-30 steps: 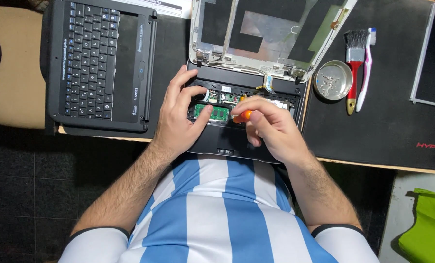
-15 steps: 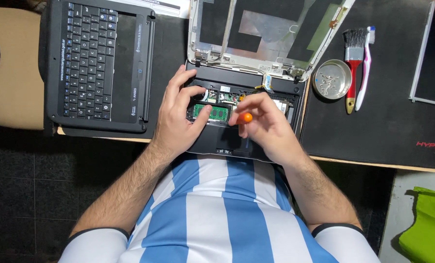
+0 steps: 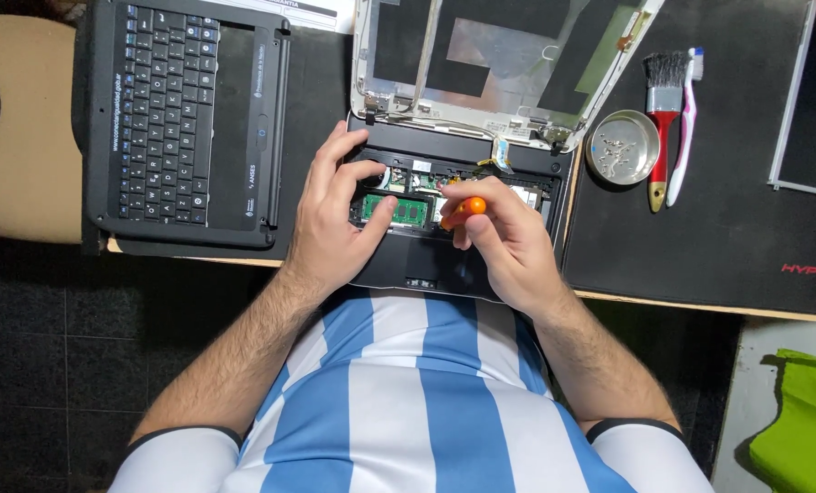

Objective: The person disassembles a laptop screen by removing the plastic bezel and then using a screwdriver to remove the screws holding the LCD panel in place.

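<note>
Black opened laptop base (image 3: 463, 265) lies before me at the desk edge, internals exposed. My left hand (image 3: 335, 219) steadies it, fingers spread, thumb touching the green memory module (image 3: 395, 209). My right hand (image 3: 504, 242) pinches an orange-handled screwdriver (image 3: 467, 208), its tip hidden, probably on a screw; next calls for steady downward turning.

An opened black laptop base (image 3: 444, 265) lies flat at the counter's near edge, its inner boards bared. A green memory module (image 3: 395, 209) sits flat inside it, beside an orange-handled screwdriver (image 3: 463, 210) held over the opening.
</note>
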